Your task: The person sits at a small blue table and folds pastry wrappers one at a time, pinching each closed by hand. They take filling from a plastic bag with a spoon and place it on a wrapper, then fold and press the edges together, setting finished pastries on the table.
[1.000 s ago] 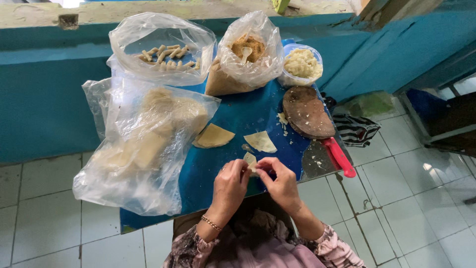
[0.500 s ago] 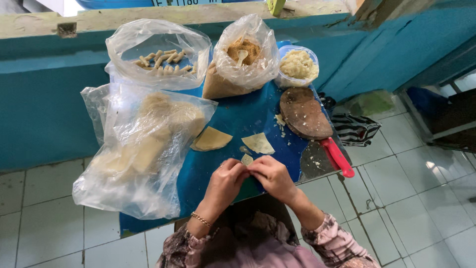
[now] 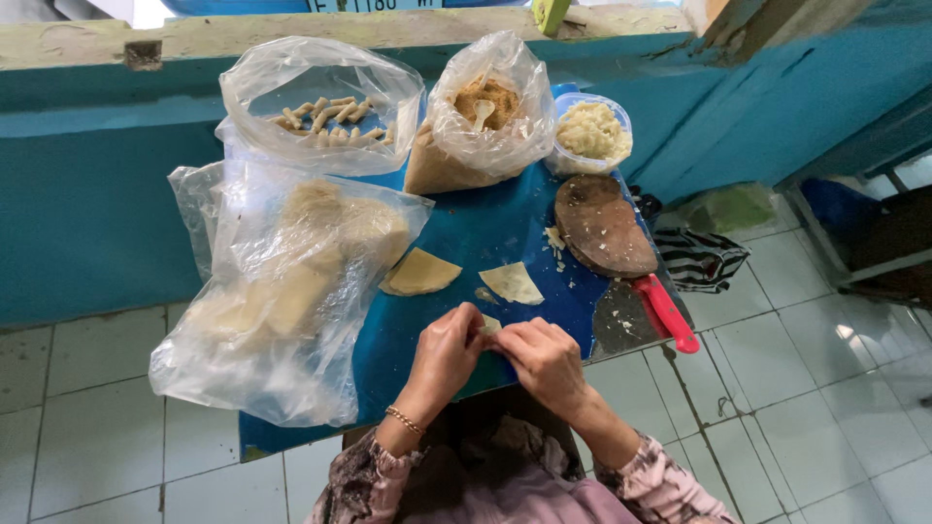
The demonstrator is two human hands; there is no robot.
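Two of your hands meet at the near edge of the blue board [image 3: 466, 233]: your left hand [image 3: 449, 351] and right hand [image 3: 546, 361] pinch closed on a small pale wrapper piece [image 3: 491, 325], mostly hidden by your fingers. The board sits against a teal wall over pale floor tiles. From left, a big clear bag of wrappers [image 3: 282, 291] blurs its contents; behind stand a bag of rolled pieces [image 3: 325, 112], a bag of brown filling [image 3: 485, 107] and a tub of pale mash [image 3: 592, 131]. Two loose wrappers [image 3: 419, 274] lie mid-board, then a round wooden block [image 3: 602, 225] and a red-handled knife [image 3: 665, 312].
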